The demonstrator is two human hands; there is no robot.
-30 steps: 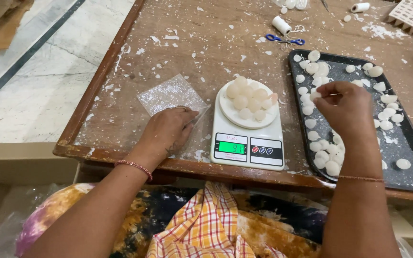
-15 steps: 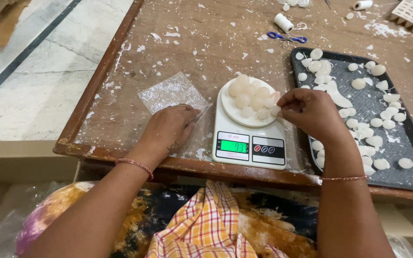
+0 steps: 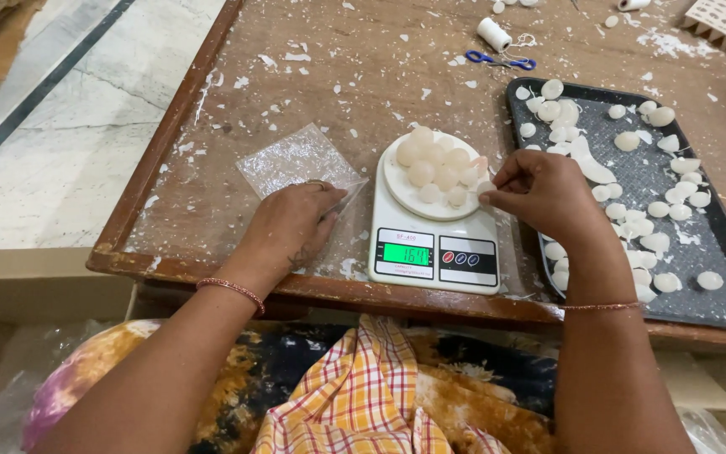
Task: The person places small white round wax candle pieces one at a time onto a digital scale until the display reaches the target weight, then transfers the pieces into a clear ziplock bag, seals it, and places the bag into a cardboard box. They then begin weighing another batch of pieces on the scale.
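Wooden table (image 3: 363,59), worn and flecked with white scraps. On its right side, black tray (image 3: 720,261) strewn with pale round pieces. Near the front edge, white kitchen scale (image 3: 433,252), green display lit, round pieces (image 3: 434,164) heaped on its plate. Left of the scale, clear plastic bag (image 3: 291,160), flat. Left hand (image 3: 287,227) palm down on the bag's corner, fingers loosely curled. Right hand (image 3: 544,193) at the plate's right rim, fingertips pinched on one small white piece (image 3: 486,188).

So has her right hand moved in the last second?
Yes. The right hand has come left, off the black tray and over to the edge of the scale, where it now holds a white piece by the scale's plate.
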